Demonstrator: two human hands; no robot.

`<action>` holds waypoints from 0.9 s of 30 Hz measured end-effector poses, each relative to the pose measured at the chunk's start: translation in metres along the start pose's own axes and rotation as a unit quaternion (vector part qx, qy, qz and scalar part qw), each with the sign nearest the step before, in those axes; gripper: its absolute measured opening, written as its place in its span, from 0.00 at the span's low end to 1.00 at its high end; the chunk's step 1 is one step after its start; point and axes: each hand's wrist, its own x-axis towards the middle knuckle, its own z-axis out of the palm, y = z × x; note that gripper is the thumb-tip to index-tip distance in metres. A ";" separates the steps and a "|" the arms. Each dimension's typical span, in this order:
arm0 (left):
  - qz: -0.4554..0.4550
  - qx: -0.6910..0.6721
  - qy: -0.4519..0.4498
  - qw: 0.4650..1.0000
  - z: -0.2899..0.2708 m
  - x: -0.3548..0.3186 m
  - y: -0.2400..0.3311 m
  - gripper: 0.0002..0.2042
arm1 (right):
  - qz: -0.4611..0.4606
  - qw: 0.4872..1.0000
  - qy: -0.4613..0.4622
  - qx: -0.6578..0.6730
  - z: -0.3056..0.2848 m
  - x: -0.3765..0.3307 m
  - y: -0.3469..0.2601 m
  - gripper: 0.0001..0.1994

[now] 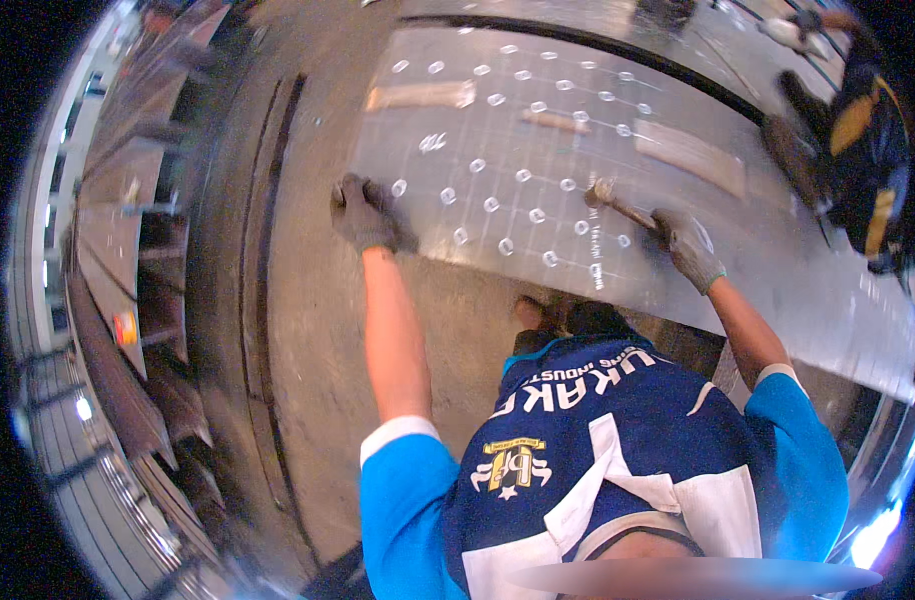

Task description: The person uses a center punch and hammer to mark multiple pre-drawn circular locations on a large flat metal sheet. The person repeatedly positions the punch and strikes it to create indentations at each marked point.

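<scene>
A large grey metal plate point(458, 220) lies in front of me, marked with rows of white chalk rings joined by thin lines. My right hand point(690, 247), in a grey glove, is closed round the handle of a hammer point(626, 207). The hammer's head is on the left, over the plate near the chalk marks. At the plate's near left corner, my gloved left hand point(362, 212) is closed, its fingers curled together. What it holds, if anything, is hidden.
Brown flat strips point(423, 95) lie on the plate, with a wider brown patch point(690, 160) toward the right. A person in dark clothing point(863, 150) is close by at the far right. Long steel beams point(113, 350) stand along the left, beyond a dark floor groove point(258, 250).
</scene>
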 end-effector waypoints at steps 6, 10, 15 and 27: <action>0.010 0.114 -0.186 0.976 0.145 -0.058 -0.061 0.05 | 0.050 0.997 -0.053 -0.017 -0.004 -0.018 0.038 0.14; 0.018 0.281 -0.265 0.922 0.254 -0.092 -0.110 0.06 | 0.082 0.996 -0.032 0.022 0.009 -0.016 0.045 0.14; 0.018 0.298 -0.310 0.903 0.349 -0.099 -0.177 0.10 | 0.046 0.999 0.007 0.005 0.016 -0.016 0.050 0.11; -0.044 0.301 -0.392 0.868 0.394 -0.087 -0.230 0.09 | 0.064 0.996 0.025 0.052 0.008 -0.020 0.042 0.09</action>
